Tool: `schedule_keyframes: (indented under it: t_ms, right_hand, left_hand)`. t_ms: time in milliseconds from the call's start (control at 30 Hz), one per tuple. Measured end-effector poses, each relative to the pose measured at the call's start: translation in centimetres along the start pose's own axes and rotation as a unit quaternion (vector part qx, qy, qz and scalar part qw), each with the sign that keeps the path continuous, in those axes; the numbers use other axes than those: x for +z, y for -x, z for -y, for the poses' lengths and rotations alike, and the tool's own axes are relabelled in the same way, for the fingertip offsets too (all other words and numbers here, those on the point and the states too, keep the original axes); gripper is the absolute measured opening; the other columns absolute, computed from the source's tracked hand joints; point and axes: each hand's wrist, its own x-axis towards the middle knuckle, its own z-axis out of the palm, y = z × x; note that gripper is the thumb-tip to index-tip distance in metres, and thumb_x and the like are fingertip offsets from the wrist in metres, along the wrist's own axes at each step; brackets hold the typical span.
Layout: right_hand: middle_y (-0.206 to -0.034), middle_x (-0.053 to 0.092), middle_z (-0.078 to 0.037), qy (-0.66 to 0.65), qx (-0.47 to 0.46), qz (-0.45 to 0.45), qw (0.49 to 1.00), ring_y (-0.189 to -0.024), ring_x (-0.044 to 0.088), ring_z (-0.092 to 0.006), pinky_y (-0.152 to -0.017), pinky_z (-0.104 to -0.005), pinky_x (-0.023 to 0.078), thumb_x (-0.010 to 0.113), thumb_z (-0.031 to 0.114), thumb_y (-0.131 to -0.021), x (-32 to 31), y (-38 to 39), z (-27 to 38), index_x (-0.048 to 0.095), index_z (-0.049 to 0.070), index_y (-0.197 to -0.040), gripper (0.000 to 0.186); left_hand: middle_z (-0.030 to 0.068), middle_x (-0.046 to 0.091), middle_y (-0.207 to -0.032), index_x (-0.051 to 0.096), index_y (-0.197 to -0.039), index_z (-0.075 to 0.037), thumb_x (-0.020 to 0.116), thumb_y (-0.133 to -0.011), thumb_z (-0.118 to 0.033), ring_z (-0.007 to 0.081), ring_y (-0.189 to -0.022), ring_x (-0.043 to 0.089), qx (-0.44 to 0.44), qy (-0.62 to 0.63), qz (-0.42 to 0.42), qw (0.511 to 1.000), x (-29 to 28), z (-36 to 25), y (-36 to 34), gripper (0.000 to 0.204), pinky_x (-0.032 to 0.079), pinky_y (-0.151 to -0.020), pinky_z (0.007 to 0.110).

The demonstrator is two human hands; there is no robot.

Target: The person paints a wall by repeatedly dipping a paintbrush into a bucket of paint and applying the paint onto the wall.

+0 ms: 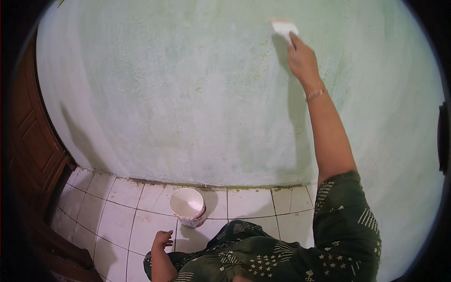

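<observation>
My right hand [302,58] is raised high on the pale green wall [188,113], its fingers closed round the handle of a paintbrush [284,29]. The wide brush head is whitish and slightly blurred, tilted up to the left against the wall. Low in the view, my left hand [163,238] hangs with loosely bent fingers and nothing in it. Just beyond that hand, a round white paint bucket [188,203] with reddish marks on its outside stands on the floor. Its inside looks white; how much paint it holds I cannot tell.
White floor tiles [117,221] with dark joints meet the wall along a dirty, greenish edge. A brown panelled wooden door [35,136] is at the left. Lower left is dark wooden furniture [66,254]. A dark object [443,138] sits at the far right rim.
</observation>
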Motion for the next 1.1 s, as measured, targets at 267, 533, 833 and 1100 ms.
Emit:
schedule_keyframes:
  t_ms: [267,533,833,1100]
  right_hand:
    - [-0.084,0.062,-0.023,0.102,0.182,0.164,0.964,-0.072,0.061,-0.0343,-0.063,-0.0435,0.047,0.04,0.006,-0.085,6.4,9.9,-1.0,0.026,0.008,-0.14,0.057]
    - [-0.097,0.06,-0.025,0.026,0.152,0.392,0.907,-0.091,0.058,-0.039,-0.081,-0.0462,0.045,0.046,0.006,-0.078,6.5,27.7,-3.4,0.034,0.008,-0.136,0.06]
    - [-0.104,0.059,-0.025,0.063,0.048,0.056,0.995,-0.096,0.057,-0.039,-0.084,-0.0433,0.045,0.047,0.012,-0.082,0.9,-1.2,3.4,0.043,0.004,-0.129,0.048]
    - [-0.084,0.062,-0.025,0.053,0.171,0.174,0.968,-0.076,0.061,-0.0374,-0.066,-0.0456,0.047,0.039,0.003,-0.081,7.6,8.1,5.4,0.03,0.003,-0.136,0.056]
  left_hand:
    - [0.028,0.049,-0.12,0.04,-0.121,0.011,0.062,-0.083,-0.027,0.0388,-0.096,0.058,0.006,-0.023,0.021,1.0,0.8,-0.9,-0.4,0.058,0.054,-0.072,0.047]
    - [0.0288,0.049,-0.119,0.04,-0.12,0.012,0.062,-0.083,-0.026,0.0387,-0.096,0.058,0.015,-0.031,0.024,0.999,1.0,-1.4,0.6,0.058,0.055,-0.071,0.046]
    - [0.0299,0.048,-0.12,0.04,-0.121,0.013,0.062,-0.083,-0.028,0.0406,-0.099,0.057,0.002,-0.026,0.019,0.999,0.8,-0.6,0.2,0.06,0.054,-0.072,0.048]
    - [0.0297,0.05,-0.115,0.042,-0.119,0.013,0.063,-0.083,-0.03,0.0396,-0.096,0.058,0.031,-0.025,0.028,0.999,0.9,-0.8,0.0,0.061,0.055,-0.07,0.045]
